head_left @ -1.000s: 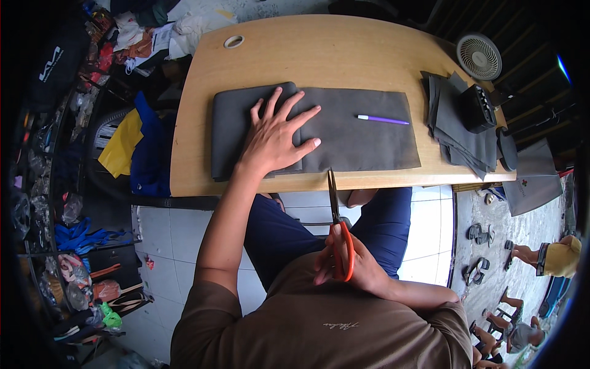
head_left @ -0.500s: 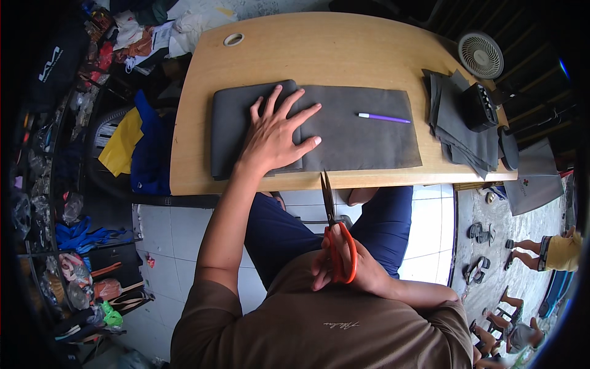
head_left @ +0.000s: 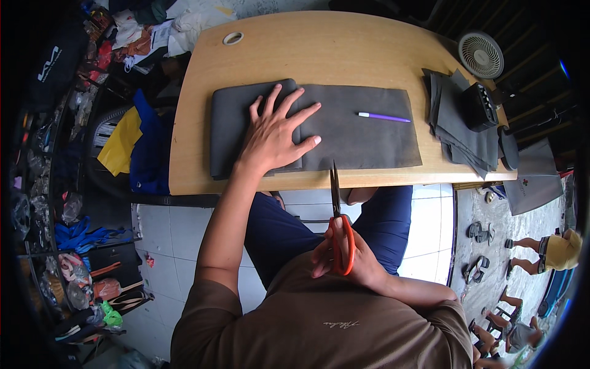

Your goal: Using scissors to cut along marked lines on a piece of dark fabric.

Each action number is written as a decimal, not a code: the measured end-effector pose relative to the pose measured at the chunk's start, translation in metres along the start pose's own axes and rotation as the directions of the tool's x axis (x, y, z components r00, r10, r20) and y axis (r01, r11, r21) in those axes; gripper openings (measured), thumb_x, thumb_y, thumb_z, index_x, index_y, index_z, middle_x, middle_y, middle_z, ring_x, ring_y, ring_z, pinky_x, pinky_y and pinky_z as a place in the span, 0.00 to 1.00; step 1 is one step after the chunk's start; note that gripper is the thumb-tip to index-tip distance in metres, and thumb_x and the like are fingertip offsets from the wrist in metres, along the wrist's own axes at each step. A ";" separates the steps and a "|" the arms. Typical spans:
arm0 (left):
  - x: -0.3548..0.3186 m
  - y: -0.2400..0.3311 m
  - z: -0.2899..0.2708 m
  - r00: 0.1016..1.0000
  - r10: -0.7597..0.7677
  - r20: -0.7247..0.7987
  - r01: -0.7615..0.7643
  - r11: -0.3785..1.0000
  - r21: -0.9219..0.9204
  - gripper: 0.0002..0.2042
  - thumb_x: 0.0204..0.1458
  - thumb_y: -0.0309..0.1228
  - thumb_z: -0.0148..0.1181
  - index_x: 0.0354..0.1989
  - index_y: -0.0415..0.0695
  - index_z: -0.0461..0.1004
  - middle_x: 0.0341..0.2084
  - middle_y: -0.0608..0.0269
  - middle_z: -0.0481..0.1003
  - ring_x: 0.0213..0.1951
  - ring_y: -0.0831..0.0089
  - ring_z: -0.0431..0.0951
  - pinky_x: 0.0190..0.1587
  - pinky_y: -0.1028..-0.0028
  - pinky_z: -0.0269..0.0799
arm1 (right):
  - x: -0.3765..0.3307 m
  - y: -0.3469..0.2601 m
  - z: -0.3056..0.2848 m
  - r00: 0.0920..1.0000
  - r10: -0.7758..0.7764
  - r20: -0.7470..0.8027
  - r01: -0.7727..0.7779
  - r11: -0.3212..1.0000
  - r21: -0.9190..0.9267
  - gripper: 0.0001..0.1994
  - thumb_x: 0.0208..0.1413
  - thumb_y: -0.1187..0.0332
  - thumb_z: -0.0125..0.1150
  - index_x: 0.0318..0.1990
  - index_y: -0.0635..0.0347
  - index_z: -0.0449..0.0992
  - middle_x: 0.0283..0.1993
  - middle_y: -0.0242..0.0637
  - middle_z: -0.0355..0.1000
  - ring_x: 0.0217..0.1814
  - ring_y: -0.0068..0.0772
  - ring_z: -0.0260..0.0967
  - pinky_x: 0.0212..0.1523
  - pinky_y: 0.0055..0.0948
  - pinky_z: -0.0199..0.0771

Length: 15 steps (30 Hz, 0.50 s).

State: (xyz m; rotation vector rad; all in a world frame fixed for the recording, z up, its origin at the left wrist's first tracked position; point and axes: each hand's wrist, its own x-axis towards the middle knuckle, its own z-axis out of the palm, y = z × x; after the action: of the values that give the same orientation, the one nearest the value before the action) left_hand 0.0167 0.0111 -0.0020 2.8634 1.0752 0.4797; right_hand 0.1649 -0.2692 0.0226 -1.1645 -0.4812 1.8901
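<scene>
My left hand (head_left: pixel 275 135) lies flat with spread fingers on a dark grey folded piece (head_left: pixel 230 129), its thumb reaching over the dark grey fabric sheet (head_left: pixel 362 144) to the right. In my right hand (head_left: pixel 350 255) is a pair of scissors (head_left: pixel 335 203) with orange-red handles, held in front of my body. The dark blades point away from me, and their tips are close to the sheet's near edge; the blades look nearly closed. On the right part of the sheet rests a purple pen (head_left: pixel 385 117) with a white end.
Several dark sheets (head_left: pixel 455 132) are stacked at the desk's right end beside a black box-like holder (head_left: pixel 479 107). A round white fan (head_left: pixel 480 55) stands behind them. Yellow and blue cloth (head_left: pixel 132 144) hangs off the left side. Other people (head_left: pixel 544 252) are at the far right.
The scissors have shifted slightly right and forward, their tips now at the sheet's near edge, and the blades look more upright. My left hand stays in place.
</scene>
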 end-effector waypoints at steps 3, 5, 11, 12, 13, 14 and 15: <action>0.001 0.001 0.000 1.000 0.003 -0.003 -0.003 1.000 0.000 0.35 0.62 0.62 0.67 0.78 0.75 0.74 0.85 0.67 0.58 0.86 0.48 0.49 0.83 0.36 0.42 | 0.005 0.006 -0.005 1.000 -0.002 0.008 0.002 1.000 0.018 0.31 0.82 0.38 0.44 0.65 0.64 0.61 0.42 0.55 0.82 0.37 0.48 0.89 0.41 0.38 0.93; 0.000 0.001 0.000 1.000 -0.003 0.000 0.003 1.000 0.000 0.35 0.61 0.62 0.68 0.78 0.75 0.74 0.85 0.67 0.59 0.86 0.48 0.49 0.83 0.36 0.42 | 0.007 0.012 -0.008 0.998 -0.053 0.028 0.052 0.998 0.022 0.27 0.83 0.43 0.47 0.67 0.59 0.61 0.44 0.54 0.82 0.38 0.46 0.89 0.41 0.39 0.93; 0.001 0.003 -0.002 1.000 -0.014 0.009 0.014 1.000 -0.003 0.35 0.61 0.62 0.69 0.78 0.75 0.74 0.84 0.66 0.59 0.86 0.48 0.50 0.83 0.37 0.43 | 0.012 0.004 -0.005 0.999 -0.036 0.001 0.036 0.997 -0.068 0.27 0.83 0.43 0.48 0.65 0.60 0.61 0.43 0.51 0.82 0.38 0.43 0.89 0.40 0.37 0.92; 0.001 0.004 -0.003 1.000 -0.016 0.012 0.016 1.000 -0.006 0.35 0.61 0.61 0.69 0.78 0.74 0.74 0.84 0.66 0.59 0.86 0.48 0.50 0.83 0.37 0.43 | 0.013 0.003 -0.004 0.999 -0.035 0.001 0.035 0.997 -0.068 0.27 0.83 0.43 0.48 0.65 0.60 0.61 0.43 0.51 0.82 0.38 0.43 0.89 0.40 0.37 0.92; 0.001 0.004 -0.003 1.000 -0.017 0.014 0.017 1.000 -0.008 0.35 0.61 0.61 0.69 0.78 0.74 0.74 0.85 0.66 0.59 0.86 0.48 0.51 0.83 0.36 0.43 | 0.014 0.002 -0.003 0.999 -0.027 -0.022 0.025 0.996 -0.087 0.27 0.83 0.42 0.48 0.62 0.61 0.62 0.42 0.50 0.82 0.37 0.42 0.89 0.39 0.36 0.92; 0.001 0.004 -0.003 1.000 -0.017 0.014 0.017 1.000 -0.008 0.35 0.61 0.61 0.69 0.78 0.74 0.74 0.85 0.66 0.59 0.86 0.48 0.51 0.83 0.36 0.43 | 0.014 0.001 -0.002 0.999 -0.019 -0.045 0.014 0.994 -0.107 0.28 0.82 0.40 0.48 0.60 0.62 0.63 0.40 0.50 0.82 0.36 0.41 0.89 0.38 0.35 0.91; 0.001 0.003 -0.003 1.000 -0.014 0.010 0.014 1.000 -0.007 0.35 0.61 0.61 0.69 0.78 0.74 0.74 0.85 0.66 0.59 0.86 0.48 0.51 0.83 0.36 0.44 | 0.015 0.002 -0.002 0.999 -0.019 -0.046 0.014 0.994 -0.107 0.28 0.82 0.40 0.48 0.60 0.62 0.63 0.40 0.50 0.82 0.36 0.41 0.89 0.38 0.35 0.91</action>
State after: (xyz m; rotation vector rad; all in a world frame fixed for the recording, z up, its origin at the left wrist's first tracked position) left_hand 0.0190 0.0091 0.0015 2.8468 1.0886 0.4667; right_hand 0.1624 -0.2580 0.0125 -1.2675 -0.5700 1.8377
